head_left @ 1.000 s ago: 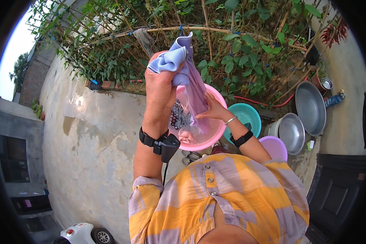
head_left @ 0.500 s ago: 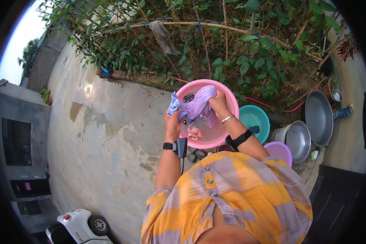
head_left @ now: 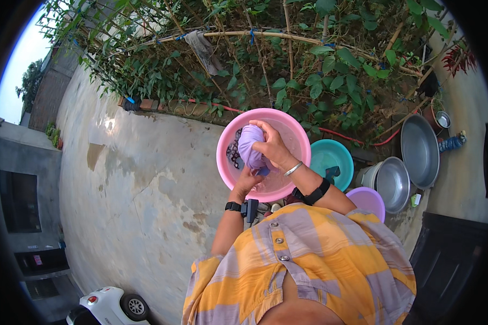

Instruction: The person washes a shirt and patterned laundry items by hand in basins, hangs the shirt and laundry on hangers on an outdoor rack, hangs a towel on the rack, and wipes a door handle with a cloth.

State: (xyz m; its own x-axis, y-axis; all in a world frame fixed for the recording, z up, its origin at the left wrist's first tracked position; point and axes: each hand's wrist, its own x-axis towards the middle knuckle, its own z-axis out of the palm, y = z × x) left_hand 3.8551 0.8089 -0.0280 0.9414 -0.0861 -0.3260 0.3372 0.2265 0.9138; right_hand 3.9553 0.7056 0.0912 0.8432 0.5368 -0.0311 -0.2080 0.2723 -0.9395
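Both hands work inside the pink basin (head_left: 230, 138), which stands on the concrete ground beside the plant bed. The right hand (head_left: 274, 149) is clamped over the top of a bunched purple cloth (head_left: 250, 147), fingers curled round it. The left hand (head_left: 249, 179) grips the same cloth from below, closed on its lower end. The cloth sits above the water near the basin's left side. Just to the right stands a teal basin (head_left: 331, 157), then a small purple basin (head_left: 368, 199) and metal bowls (head_left: 396, 181).
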